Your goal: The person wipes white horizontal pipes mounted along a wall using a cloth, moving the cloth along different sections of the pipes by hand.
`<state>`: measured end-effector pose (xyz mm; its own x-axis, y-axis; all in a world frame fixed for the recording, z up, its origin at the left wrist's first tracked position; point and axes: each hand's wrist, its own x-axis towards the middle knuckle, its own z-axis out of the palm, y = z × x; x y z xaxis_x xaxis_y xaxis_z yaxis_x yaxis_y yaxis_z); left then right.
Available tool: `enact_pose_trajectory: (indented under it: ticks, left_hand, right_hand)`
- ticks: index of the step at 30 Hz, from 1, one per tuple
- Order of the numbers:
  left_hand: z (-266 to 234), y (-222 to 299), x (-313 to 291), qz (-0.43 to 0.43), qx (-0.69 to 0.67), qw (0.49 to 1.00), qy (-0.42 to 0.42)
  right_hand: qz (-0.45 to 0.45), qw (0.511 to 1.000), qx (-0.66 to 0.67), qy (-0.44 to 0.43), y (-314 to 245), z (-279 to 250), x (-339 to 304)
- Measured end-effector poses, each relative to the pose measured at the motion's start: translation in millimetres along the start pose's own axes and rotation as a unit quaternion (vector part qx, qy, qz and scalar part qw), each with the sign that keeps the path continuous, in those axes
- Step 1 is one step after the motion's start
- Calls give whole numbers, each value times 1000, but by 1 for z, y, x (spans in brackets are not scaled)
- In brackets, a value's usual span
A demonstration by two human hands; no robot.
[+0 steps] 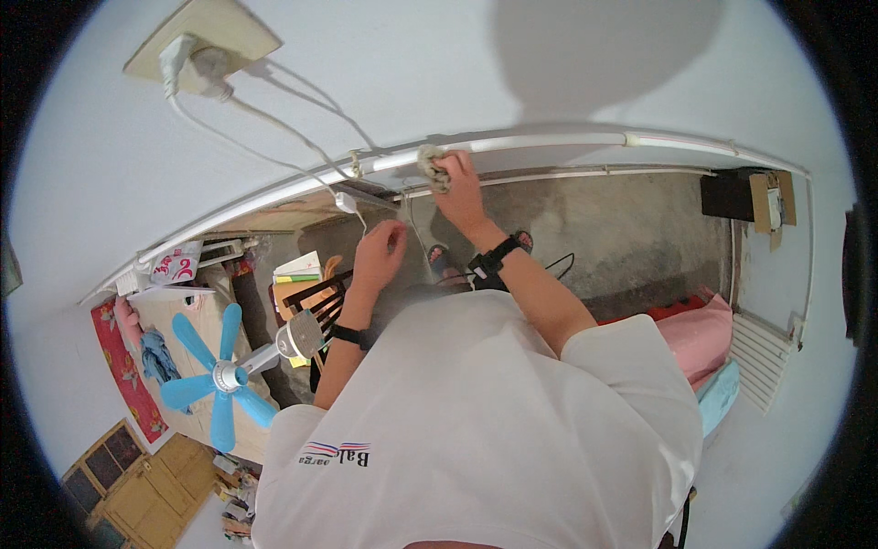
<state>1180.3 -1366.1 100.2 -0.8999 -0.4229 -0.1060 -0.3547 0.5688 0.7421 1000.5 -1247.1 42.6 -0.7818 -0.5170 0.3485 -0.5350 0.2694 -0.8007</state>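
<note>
My right hand [462,197] is closed round a bunched greyish cloth [433,170], which touches the white pipe [521,142] along the wall. Lower and to the left, my left hand [379,256] is raised with its fingers curled. A white cord with an inline switch [345,202] runs down to that hand and passes out of sight at it. Whether the fingers grip the cord cannot be made out. Dark bands circle both my wrists.
Two plugs sit in a wall socket [206,46] at upper left, their cords crossing the pipe. A blue-bladed fan [226,376] stands left of me, near a dark chair [320,302] with papers. At far right are a cardboard box [768,201], pink fabric [700,339] and a white radiator [761,357].
</note>
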Motion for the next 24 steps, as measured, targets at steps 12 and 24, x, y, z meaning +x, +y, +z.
enact_pose_trajectory:
  ticks: [12,24]
  left_hand:
    - [-8,-19,-20,-1,14,1000,1]
    - [15,4,2,-22,6,999,-29]
  right_hand:
    - [-31,995,73,-59,-65,80,-1]
    - [62,994,63,-69,-13,-6,3]
